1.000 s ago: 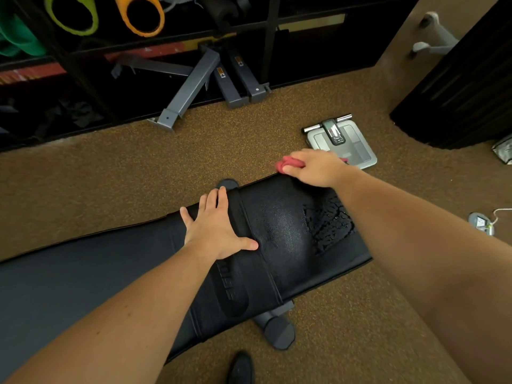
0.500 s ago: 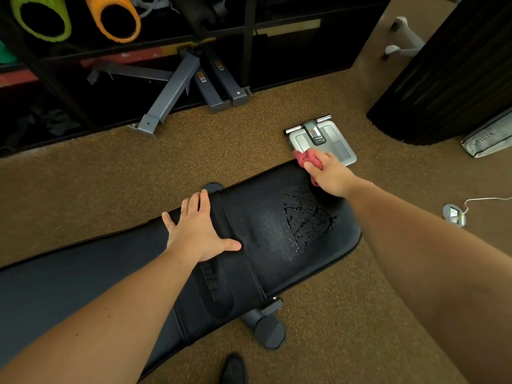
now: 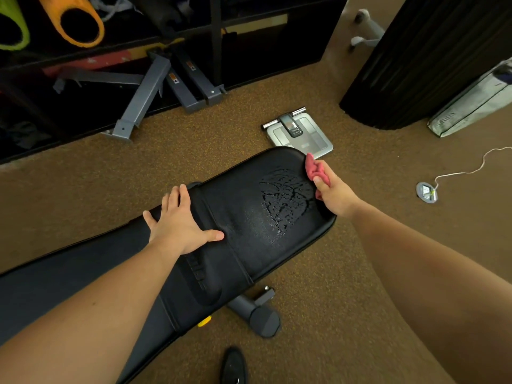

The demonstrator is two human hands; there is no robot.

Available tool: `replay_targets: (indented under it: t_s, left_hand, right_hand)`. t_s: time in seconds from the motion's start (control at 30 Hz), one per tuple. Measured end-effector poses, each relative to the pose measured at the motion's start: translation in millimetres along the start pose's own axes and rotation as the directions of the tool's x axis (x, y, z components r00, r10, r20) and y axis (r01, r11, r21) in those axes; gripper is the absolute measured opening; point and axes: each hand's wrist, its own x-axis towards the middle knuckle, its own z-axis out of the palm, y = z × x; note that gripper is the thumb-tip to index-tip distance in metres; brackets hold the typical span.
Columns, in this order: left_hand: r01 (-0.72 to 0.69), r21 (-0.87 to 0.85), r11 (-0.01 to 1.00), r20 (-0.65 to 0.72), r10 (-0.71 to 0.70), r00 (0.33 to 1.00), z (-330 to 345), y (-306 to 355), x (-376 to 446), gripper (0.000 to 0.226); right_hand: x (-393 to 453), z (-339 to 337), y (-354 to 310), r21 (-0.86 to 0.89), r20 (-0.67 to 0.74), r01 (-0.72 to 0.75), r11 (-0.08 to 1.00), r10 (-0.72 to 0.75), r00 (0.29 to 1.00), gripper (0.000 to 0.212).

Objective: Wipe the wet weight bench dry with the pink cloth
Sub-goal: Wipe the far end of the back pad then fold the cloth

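Observation:
The black weight bench [image 3: 238, 245] runs from lower left to centre right across the brown carpet. A patch of water beads [image 3: 285, 200] glistens on its far pad. My right hand [image 3: 333, 191] grips the bunched pink cloth [image 3: 314, 169] at the pad's far right edge, beside the wet patch. My left hand [image 3: 180, 223] lies flat with spread fingers on the bench near the seam between the two pads.
A grey bathroom scale [image 3: 300, 134] lies on the carpet just beyond the bench end. Grey metal frame legs [image 3: 144, 98] stick out from a dark rack at the back. A black ribbed column [image 3: 421, 59] stands right, with a floor socket and white cord [image 3: 427, 192].
My right hand has swept the pink cloth along the pad's far edge from the left corner toward the right side. My left hand has stayed pressed on the bench.

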Motion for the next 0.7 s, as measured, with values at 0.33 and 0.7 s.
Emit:
replay_targets:
  t_s: [0.33,0.7]
  left_hand:
    - [-0.032,-0.006,0.999,-0.073,0.032,0.997,8.3,-2.7,-14.3,0.135]
    - [-0.127,0.018,0.992,-0.025,0.128,0.991,8.1,-18.6,-31.9,0.125]
  right_hand:
    - [-85.4,43.2,16.6,-0.064,-0.230,0.031,0.997,-0.045,0.972,0.053]
    - [-121.6,31.4,-52.5,0.263,-0.400,0.091,0.961,0.023,0.916,0.015]
